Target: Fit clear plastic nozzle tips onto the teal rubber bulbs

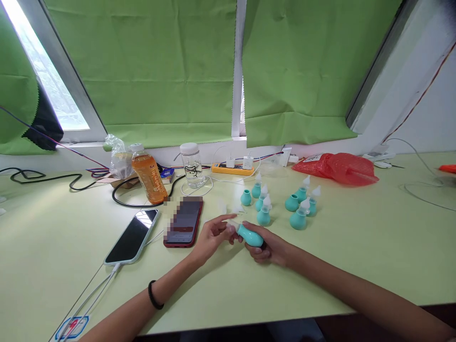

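Observation:
Just above the table, my right hand [268, 246] is closed around a teal rubber bulb [252, 236], the body of a nasal aspirator lying on its side. A translucent nozzle [233, 225] sits at the bulb's neck, pinched between the thumb and fingers of my left hand [213, 232]. Beyond my hands stand several like aspirators, among them one with a clear tip [263, 216] and another to the right [298, 219]. Two teal bulbs, a left one [245, 197] and a right one [292, 203], have no tip. Small translucent pieces [238, 207] lie behind my left hand.
Left of my hands lie a dark red phone [184, 222] and a white-cased phone [132, 237] with cables. Behind them stand an orange drink bottle [149, 175] and a clear jar [192, 166]. A power strip [232, 169] and red plastic bag [338, 168] line the back.

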`<state>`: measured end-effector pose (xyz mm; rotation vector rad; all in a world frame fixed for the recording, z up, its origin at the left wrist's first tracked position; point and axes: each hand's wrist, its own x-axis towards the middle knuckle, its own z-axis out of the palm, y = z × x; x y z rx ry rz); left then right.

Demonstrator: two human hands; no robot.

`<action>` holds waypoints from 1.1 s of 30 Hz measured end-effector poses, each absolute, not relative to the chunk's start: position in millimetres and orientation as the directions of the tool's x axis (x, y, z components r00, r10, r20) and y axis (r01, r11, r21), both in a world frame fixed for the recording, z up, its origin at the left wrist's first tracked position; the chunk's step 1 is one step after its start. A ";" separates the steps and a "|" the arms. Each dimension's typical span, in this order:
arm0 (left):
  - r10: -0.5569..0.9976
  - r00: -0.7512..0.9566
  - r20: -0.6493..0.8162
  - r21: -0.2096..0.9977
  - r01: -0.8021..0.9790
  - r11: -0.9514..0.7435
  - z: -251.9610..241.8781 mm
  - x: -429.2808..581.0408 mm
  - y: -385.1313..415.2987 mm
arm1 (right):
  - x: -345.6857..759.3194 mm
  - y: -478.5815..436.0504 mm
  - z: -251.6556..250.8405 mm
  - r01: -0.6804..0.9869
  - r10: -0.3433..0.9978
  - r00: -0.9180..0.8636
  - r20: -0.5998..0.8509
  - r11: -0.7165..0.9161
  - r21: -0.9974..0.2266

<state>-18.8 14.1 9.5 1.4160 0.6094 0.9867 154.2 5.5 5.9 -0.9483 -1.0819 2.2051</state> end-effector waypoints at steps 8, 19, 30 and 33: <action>0.851 0.164 0.499 0.725 0.458 -0.514 7.1 -27.0 23.1 | 153.0 0.3 10.0 -0.270 0.972 -0.232 0.025 -0.040 -0.962; 0.780 0.469 0.415 0.037 0.847 -0.530 -17.3 -19.7 15.9 | 151.7 -0.8 5.4 -0.257 0.980 -0.121 0.155 0.120 -0.959; 0.869 0.458 0.185 -0.179 0.886 -0.429 1.9 -19.1 16.6 | 150.2 -1.2 2.0 -0.216 0.970 -0.163 0.178 0.141 -0.966; 0.871 0.463 0.165 -0.170 0.883 -0.437 8.0 -18.8 16.5 | 149.9 -1.7 1.2 -0.191 0.967 -0.189 0.173 0.136 -0.972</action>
